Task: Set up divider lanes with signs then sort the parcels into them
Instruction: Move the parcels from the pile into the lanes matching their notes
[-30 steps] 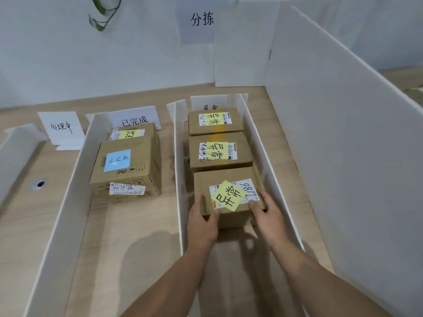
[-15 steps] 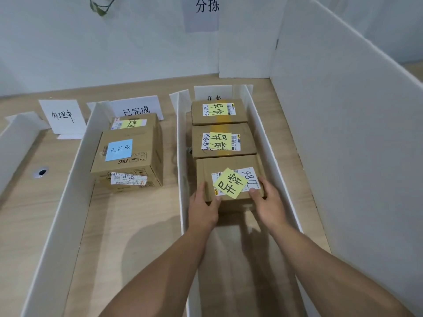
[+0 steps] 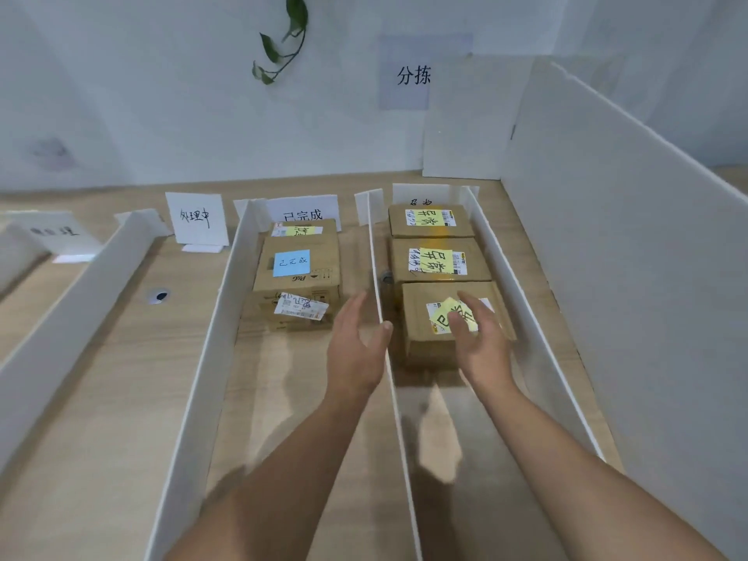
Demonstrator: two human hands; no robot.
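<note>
Three cardboard parcels with yellow notes sit in a row in the right lane; the nearest parcel rests on the table. My right hand hovers open just above its near right corner, partly hiding its yellow note. My left hand is open over the white divider, fingers spread, holding nothing. In the middle lane stand two stacked parcels, the front parcel bearing a blue note. Paper signs stand at the lanes' far ends.
A tall white board walls off the right side. More low white dividers run toward me on the left. A cable hole sits in the wooden table. The wall behind carries a printed sign and a plant sprig.
Both hands have let go of the nearest parcel and drawn back, fingers spread. The parcel stays behind the other two. My view has tilted up.
</note>
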